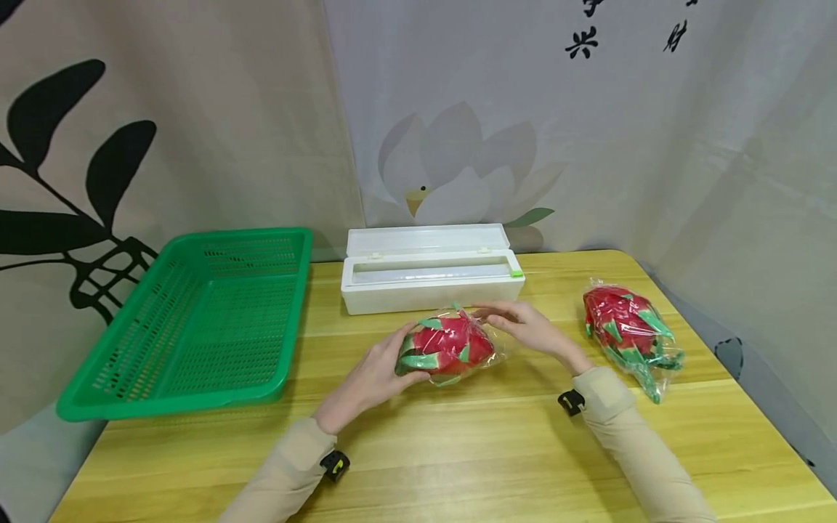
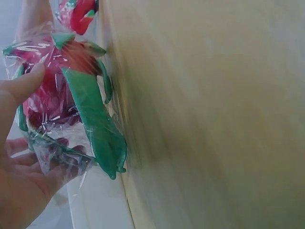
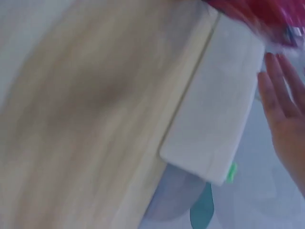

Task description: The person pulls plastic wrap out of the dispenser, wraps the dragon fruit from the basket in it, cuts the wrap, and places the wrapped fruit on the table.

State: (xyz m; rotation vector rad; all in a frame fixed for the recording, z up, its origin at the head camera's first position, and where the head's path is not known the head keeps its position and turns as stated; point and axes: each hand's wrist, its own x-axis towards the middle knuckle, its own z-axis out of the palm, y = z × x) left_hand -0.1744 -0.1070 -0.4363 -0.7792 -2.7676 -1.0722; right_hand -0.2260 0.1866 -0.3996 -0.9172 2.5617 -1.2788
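My left hand [image 1: 371,374] grips a red dragon fruit [image 1: 451,341] with green scales, wrapped in clear plastic film, over the middle of the table. In the left wrist view, the thumb lies across the film and loose plastic hangs around a long green scale [image 2: 90,100]. My right hand [image 1: 523,327] is at the fruit's right end, its fingers extended beside the film. In the right wrist view those fingers [image 3: 281,86] look fairly straight, just below the blurred red fruit [image 3: 267,14]. Another film-wrapped dragon fruit [image 1: 628,327] lies on the table at right.
A green plastic basket [image 1: 288,327] stands at the left of the wooden table [image 1: 458,450]. Behind the hands, against the curtain [image 1: 261,145], sits a white film dispenser box [image 1: 431,296] with its lid raised and a bright green piece at its right end.
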